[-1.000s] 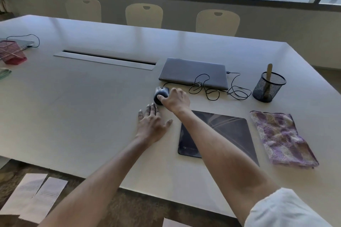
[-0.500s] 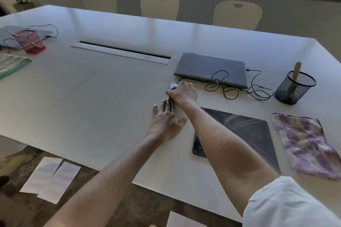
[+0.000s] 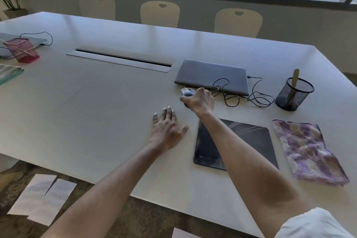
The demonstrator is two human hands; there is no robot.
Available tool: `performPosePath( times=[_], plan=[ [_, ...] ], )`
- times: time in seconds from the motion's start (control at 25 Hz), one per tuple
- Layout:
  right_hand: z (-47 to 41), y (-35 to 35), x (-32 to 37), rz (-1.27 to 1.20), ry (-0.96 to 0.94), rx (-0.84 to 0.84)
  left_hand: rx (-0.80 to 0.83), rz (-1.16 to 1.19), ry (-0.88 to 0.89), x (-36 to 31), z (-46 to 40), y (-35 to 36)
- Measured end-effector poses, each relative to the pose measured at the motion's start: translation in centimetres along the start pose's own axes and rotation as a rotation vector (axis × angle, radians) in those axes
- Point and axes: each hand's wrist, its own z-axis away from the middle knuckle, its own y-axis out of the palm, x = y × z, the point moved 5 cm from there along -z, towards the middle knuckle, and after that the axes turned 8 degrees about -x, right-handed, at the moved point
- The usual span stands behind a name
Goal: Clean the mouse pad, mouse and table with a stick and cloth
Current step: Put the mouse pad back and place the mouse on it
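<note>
Mouse (image 3: pixel 187 92) lifted off desk (image 3: pixel 96 102) in right hand (image 3: pixel 200 100) grip at 12 o'clock of mouse pad (image 3: pixel 251 141), prob. freeing pad for wiping w/ cloth (image 3: pixel 307 149); left hand (image 3: pixel 168 129) flat, bracing.

Mouse (image 3: pixel 187 92) mostly hidden under right hand (image 3: pixel 201 100), blurred; possibly lifted off table, unclear.

A purple-and-cream mottled cloth (image 3: pixel 309 150), dark streaked mouse pad (image 3: pixel 249 141), black mesh cup (image 3: pixel 293 94), grey laptop (image 3: pixel 210 75), pale table (image 3: pixel 96 102).
</note>
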Motion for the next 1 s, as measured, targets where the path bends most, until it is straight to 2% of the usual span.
performPosePath(
  times=[0.48,0.72,1.0],
  plan=[
    [4.8,-9.6,-10.2,0.115,0.069,-0.186,0.022,-0.03,-0.008,0.2,0.0,0.1],
    [8.9,-10.2,-13.2,0.17,0.117,-0.231,0.035,-0.036,-0.011,0.3,0.0,0.2],
    [11.5,-9.4,-13.5,0.205,0.108,-0.254,0.04,-0.047,-0.011,0.3,0.0,0.2]
  ],
)
